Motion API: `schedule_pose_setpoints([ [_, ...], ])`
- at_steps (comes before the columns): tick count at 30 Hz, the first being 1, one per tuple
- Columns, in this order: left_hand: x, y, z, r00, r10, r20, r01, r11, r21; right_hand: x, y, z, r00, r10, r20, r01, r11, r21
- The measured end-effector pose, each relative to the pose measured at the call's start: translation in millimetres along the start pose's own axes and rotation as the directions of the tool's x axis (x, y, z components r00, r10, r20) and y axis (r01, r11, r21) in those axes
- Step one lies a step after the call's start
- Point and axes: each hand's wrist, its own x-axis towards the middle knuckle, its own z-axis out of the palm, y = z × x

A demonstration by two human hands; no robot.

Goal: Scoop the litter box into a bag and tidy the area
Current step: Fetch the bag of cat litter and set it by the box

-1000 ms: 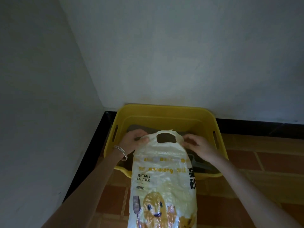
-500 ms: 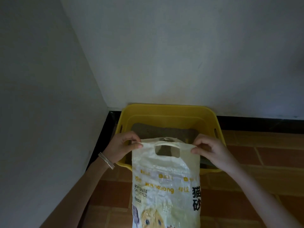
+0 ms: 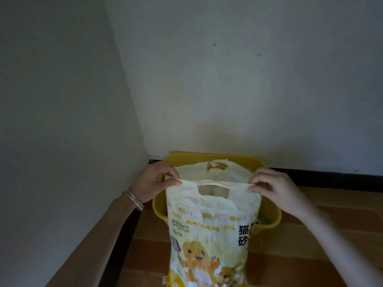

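The near top edge of the cat litter bag (image 3: pixel 211 220) is being pinched at both corners, and the mouth is being drawn apart. On the left hand (image 3: pixel 154 182), thumb and forefinger are being pressed together on the left corner of the near panel; on the right hand (image 3: pixel 273 188), the fingertips are being closed on the right corner in the same fashion. Each grip is being kept narrow, with only thin plastic between the pads and nothing else held. A bracelet (image 3: pixel 133 198) is being worn on the left wrist.

The far panel is being left free behind, its torn handle hole standing up against the wall, so a gap is being shown between the two layers. To do this step well, judging from the picture, the pull is best directed towards the body and slightly outward, evenly on both corners, so that the handle cut-out is not being torn further and the bag is not being tipped.

The bag is being held upright on the tiled floor (image 3: pixel 342 235), just in front of the yellow litter box (image 3: pixel 269 220), which is being kept in the corner against the white wall (image 3: pixel 228 79). The litter inside the box is being hidden by the bag; no scoop can be seen.
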Motion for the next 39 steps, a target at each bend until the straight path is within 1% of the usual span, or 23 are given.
schedule_pose_setpoints([
  [2, -10.6, 1.6, 0.9, 0.999, 0.035, -0.032, -0.034, 0.999, 0.022, -9.2, -5.1, 1.6, 1.0, -0.02, -0.008, 0.02, 1.0, -0.021],
  [4, -25.0, 2.3, 3.4, 0.996, 0.037, -0.085, -0.034, 0.999, 0.039, -20.5, -10.8, 5.0, 0.999, -0.038, -0.029, 0.036, 0.996, -0.076],
  [6, -39.4, 4.2, 6.3, 0.993, 0.037, -0.108, -0.029, 0.997, 0.077, -33.5, -16.3, 9.1, 0.997, -0.022, -0.072, 0.014, 0.994, -0.105],
  [8, -51.0, 11.0, 8.5, 0.992, 0.06, -0.11, -0.042, 0.986, 0.161, -44.6, -21.9, 13.6, 0.992, 0.005, -0.123, -0.022, 0.99, -0.139],
  [10, -57.3, 23.2, 9.3, 0.991, 0.078, -0.107, -0.04, 0.948, 0.316, -50.3, -28.5, 14.3, 0.99, 0.061, -0.126, -0.085, 0.977, -0.194],
  [13, -63.6, 39.1, 10.7, 0.996, 0.039, -0.081, 0.01, 0.847, 0.532, -52.6, -42.4, 11.4, 0.981, 0.184, -0.065, -0.195, 0.924, -0.328],
  [16, -69.4, 51.9, 11.9, 0.995, -0.062, -0.072, 0.094, 0.762, 0.64, -49.4, -57.9, 9.8, 0.952, 0.303, 0.05, -0.254, 0.868, -0.428],
  [17, -71.2, 55.1, 12.4, 0.994, -0.096, -0.06, 0.112, 0.739, 0.664, -48.4, -61.4, 10.7, 0.942, 0.324, 0.085, -0.256, 0.861, -0.44],
  [19, -73.9, 58.6, 14.2, 0.991, -0.133, -0.029, 0.115, 0.704, 0.701, -48.2, -66.4, 14.3, 0.943, 0.315, 0.109, -0.233, 0.857, -0.46],
  [22, -74.8, 56.8, 13.4, 0.991, -0.127, -0.034, 0.114, 0.693, 0.712, -48.4, -70.8, 20.8, 0.973, 0.227, 0.043, -0.178, 0.854, -0.49],
  [25, -74.8, 50.6, 14.4, 0.998, -0.033, -0.059, 0.065, 0.719, 0.692, -50.1, -65.3, 25.2, 0.993, 0.101, -0.057, -0.116, 0.863, -0.493],
  [26, -75.0, 48.3, 15.5, 0.997, -0.008, -0.071, 0.054, 0.734, 0.677, -51.0, -62.5, 25.6, 0.993, 0.089, -0.075, -0.114, 0.876, -0.468],
  [29, -75.8, 44.0, 19.7, 0.991, 0.022, -0.136, 0.072, 0.758, 0.648, -53.3, -56.2, 27.0, 0.986, 0.152, -0.072, -0.167, 0.938, -0.305],
  [31, -74.4, 43.2, 21.4, 0.98, 0.052, -0.19, 0.085, 0.759, 0.646, -53.1, -51.5, 27.3, 0.984, 0.164, -0.074, -0.176, 0.959, -0.222],
  [33, -71.1, 47.6, 21.7, 0.976, 0.054, -0.211, 0.094, 0.768, 0.633, -51.4, -48.4, 24.7, 0.98, 0.181, -0.08, -0.191, 0.97, -0.147],
  [36, -67.3, 63.8, 15.4, 0.987, -0.011, -0.163, 0.1, 0.831, 0.548, -49.8, -56.0, 13.9, 0.967, 0.245, -0.072, -0.25, 0.965, -0.074],
  [39, -66.5, 91.5, -0.1, 0.985, -0.146, -0.09, 0.171, 0.877, 0.448, -47.6, -83.1, -6.5, 0.949, 0.314, -0.007, -0.314, 0.949, -0.034],
])
